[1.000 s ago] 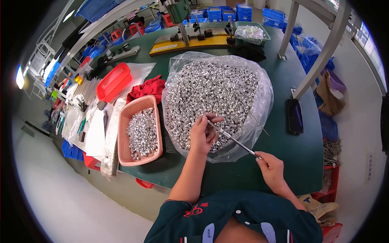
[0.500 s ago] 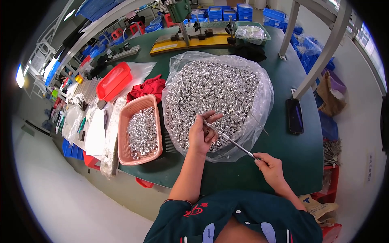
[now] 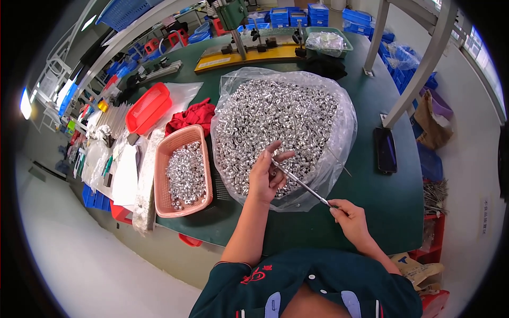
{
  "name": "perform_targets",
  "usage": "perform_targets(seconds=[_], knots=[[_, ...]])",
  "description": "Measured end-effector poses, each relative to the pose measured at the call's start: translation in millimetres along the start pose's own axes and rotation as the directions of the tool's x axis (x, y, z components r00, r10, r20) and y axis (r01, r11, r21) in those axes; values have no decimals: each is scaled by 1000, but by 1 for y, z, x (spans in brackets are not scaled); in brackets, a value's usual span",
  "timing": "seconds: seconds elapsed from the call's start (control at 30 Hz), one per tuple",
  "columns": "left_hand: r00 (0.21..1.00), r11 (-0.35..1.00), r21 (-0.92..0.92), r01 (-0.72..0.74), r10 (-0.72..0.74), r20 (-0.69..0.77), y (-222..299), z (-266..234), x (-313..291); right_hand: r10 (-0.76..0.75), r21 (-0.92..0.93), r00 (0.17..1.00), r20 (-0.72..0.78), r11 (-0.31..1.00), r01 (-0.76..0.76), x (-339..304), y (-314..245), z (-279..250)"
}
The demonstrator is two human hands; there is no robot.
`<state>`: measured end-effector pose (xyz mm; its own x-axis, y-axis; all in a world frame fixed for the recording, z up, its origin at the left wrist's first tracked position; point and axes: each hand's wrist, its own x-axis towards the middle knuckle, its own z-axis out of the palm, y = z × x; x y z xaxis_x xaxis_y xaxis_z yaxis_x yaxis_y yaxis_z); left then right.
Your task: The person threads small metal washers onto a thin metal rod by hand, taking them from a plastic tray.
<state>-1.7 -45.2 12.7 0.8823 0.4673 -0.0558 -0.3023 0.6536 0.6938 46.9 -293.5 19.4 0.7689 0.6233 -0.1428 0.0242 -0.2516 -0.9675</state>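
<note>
My right hand (image 3: 351,220) grips the near end of a thin, shiny metal rod (image 3: 303,184) in a pinch. The rod slants up to the left, and its far end meets my left hand (image 3: 265,174) between thumb and fingers. Two fingers of that hand reach outward while the others curl in; whether small parts lie in its palm is hidden. Below both hands spreads a big heap of small silver metal rings (image 3: 275,122) on a clear plastic bag (image 3: 345,114). Left of it stands a pink plastic basket (image 3: 159,183) with more such rings inside.
A red cloth (image 3: 191,117) and a red tray (image 3: 148,108) lie beyond the basket. A black phone (image 3: 385,150) rests at the right, by a grey metal frame post (image 3: 421,69). Farther back are a yellow-based fixture (image 3: 222,62) and a green tray (image 3: 345,45).
The left hand's outstretched fingers have shifted slightly up and to the right. The right hand and rod have moved slightly left. The ring heap and basket look the same.
</note>
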Motion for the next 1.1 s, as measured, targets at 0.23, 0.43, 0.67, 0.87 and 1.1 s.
perform_targets(seconds=[0.23, 0.43, 0.67, 0.87, 1.1], knots=[[972, 969, 93, 230, -233, 29, -3, 1, -2, 19, 85, 1000, 2, 996, -19, 12, 4, 4], [998, 988, -148, 42, -48, -38, 8, -21, 8, 20, 62, 1000, 5, 998, -20, 6, -1, -11], [998, 971, -241, -13, -3, -68, 11, -21, 8, 33, -41, 999, 25, 999, -31, 0, -4, -19], [1000, 960, -279, -4, -3, -25, 13, -19, 7, 11, -33, 1000, 24, 999, -10, 0, -3, -18], [1000, 977, -215, -7, 8, 4, 14, -15, 7, 15, -30, 1000, 15, 999, -14, 1, -2, -17]])
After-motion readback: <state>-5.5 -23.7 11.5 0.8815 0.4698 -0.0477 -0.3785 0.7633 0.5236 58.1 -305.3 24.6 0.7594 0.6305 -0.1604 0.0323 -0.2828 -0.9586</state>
